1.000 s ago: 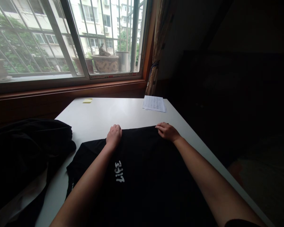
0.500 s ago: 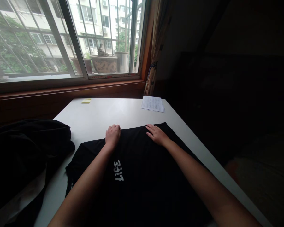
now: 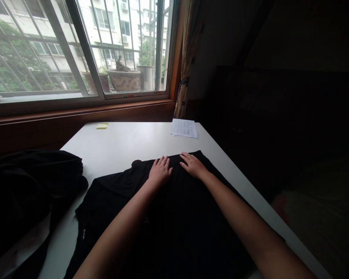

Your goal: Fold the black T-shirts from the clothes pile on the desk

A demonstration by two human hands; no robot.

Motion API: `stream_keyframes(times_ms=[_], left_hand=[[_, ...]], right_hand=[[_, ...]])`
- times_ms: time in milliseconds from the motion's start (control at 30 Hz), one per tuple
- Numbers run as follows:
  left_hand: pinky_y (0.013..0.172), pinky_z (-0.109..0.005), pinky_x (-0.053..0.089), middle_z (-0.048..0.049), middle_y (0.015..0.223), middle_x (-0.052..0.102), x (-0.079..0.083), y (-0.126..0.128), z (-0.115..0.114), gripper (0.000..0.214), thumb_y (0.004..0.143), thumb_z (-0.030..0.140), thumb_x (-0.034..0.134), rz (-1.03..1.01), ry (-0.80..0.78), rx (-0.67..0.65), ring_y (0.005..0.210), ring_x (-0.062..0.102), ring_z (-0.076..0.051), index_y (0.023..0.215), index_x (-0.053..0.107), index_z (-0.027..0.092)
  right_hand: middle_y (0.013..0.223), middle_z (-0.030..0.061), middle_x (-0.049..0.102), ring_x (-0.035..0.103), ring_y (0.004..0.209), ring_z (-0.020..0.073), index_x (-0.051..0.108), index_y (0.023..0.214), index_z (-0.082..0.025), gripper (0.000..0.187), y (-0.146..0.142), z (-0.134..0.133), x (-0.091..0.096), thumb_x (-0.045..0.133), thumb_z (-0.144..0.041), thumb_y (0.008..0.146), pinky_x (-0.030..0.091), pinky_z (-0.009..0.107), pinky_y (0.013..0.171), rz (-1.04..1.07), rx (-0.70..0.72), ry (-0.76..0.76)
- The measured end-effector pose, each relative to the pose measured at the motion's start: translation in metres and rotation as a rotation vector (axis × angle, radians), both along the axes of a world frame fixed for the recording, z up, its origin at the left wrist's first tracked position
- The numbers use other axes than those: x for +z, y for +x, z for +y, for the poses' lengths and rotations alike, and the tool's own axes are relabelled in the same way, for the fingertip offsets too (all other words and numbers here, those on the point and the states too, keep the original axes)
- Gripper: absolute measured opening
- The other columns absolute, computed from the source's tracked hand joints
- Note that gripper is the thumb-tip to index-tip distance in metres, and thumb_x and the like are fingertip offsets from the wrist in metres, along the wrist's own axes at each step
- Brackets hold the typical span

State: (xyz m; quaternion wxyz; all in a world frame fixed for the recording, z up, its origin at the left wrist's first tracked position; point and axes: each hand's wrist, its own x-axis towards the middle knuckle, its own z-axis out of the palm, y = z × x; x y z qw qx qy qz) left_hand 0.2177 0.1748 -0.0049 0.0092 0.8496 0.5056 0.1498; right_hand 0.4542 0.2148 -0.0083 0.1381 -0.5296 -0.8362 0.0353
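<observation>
A black T-shirt (image 3: 189,209) lies spread over the white table (image 3: 119,141), with small white lettering (image 3: 83,234) near its left edge. My left hand (image 3: 160,169) rests on the cloth close to the far edge, fingers stretched out. Just to its right, my right hand (image 3: 193,164) lies flat on the shirt, fingers extended. A dark rounded shape (image 3: 136,163) with a reddish rim shows at the shirt's far edge, left of my left hand; I cannot tell what it is. My left forearm covers most of the white print on the shirt.
A heap of dark clothing (image 3: 31,186) takes up the table's left side. Printed papers (image 3: 184,128) lie at the far right corner and a yellow sticky note (image 3: 102,126) at the far left. Behind stands a barred window (image 3: 122,50) with a tied curtain (image 3: 184,85).
My left hand has moved right along the far edge, from curled fingers to flat. The white print is now mostly hidden. My right hand stays in place; the view has shifted slightly.
</observation>
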Motion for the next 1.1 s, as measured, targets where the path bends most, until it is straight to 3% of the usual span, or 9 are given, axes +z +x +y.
stream_keyframes(times_ms=[100, 200, 500, 733, 1100], left_hand=[[0.123, -0.048, 0.023, -0.0108, 0.161, 0.037, -0.002, -0.001, -0.001, 0.054, 0.103, 0.039, 0.035, 0.002, -0.011, 0.013, 0.151, 0.029, -0.027, 0.153, 0.042, 0.018], [0.124, -0.048, 0.022, -0.0114, 0.161, 0.035, 0.001, -0.002, -0.002, 0.057, 0.104, 0.042, 0.033, 0.01, -0.026, 0.017, 0.152, 0.027, -0.026, 0.153, 0.041, 0.014], [0.126, -0.047, 0.017, -0.0069, 0.164, 0.029, 0.005, -0.002, -0.007, 0.063, 0.105, 0.049, 0.024, 0.062, -0.041, 0.087, 0.154, 0.021, -0.023, 0.156, 0.036, 0.014], [0.126, -0.052, 0.013, -0.0072, 0.165, 0.026, 0.009, -0.002, -0.004, 0.066, 0.104, 0.052, 0.023, 0.071, -0.097, 0.16, 0.155, 0.018, -0.024, 0.157, 0.033, 0.014], [0.125, -0.051, 0.014, -0.0086, 0.165, 0.025, 0.009, -0.008, -0.001, 0.067, 0.104, 0.052, 0.022, 0.08, -0.097, 0.207, 0.155, 0.017, -0.025, 0.158, 0.032, 0.014]], right_hand=[[0.15, 0.009, 0.049, 0.043, 0.139, 0.0319, 0.057, 0.142, -0.026, 0.05, 0.02, 0.003, 0.003, 0.044, -0.046, 0.099, 0.04, 0.048, 0.115, 0.0, -0.15, 0.079], [0.14, 0.0099, 0.056, 0.049, 0.13, 0.0332, 0.061, 0.139, -0.028, 0.047, 0.038, 0.007, 0.004, 0.045, -0.045, 0.099, 0.045, 0.047, 0.109, -0.03, -0.24, 0.103], [0.151, 0.0091, 0.049, 0.045, 0.136, 0.03, 0.052, 0.146, -0.02, 0.054, 0.063, 0.019, -0.005, 0.036, -0.044, 0.101, 0.034, 0.044, 0.118, -0.075, -0.351, 0.053], [0.16, 0.004, 0.039, 0.034, 0.146, 0.0274, 0.041, 0.153, -0.025, 0.059, 0.067, 0.023, -0.008, 0.029, -0.051, 0.102, 0.025, 0.047, 0.122, -0.121, -0.406, -0.015], [0.165, 0.0016, 0.032, 0.026, 0.151, 0.0257, 0.035, 0.156, -0.026, 0.063, 0.068, 0.022, -0.007, 0.021, -0.055, 0.102, 0.021, 0.049, 0.123, -0.137, -0.45, -0.081]])
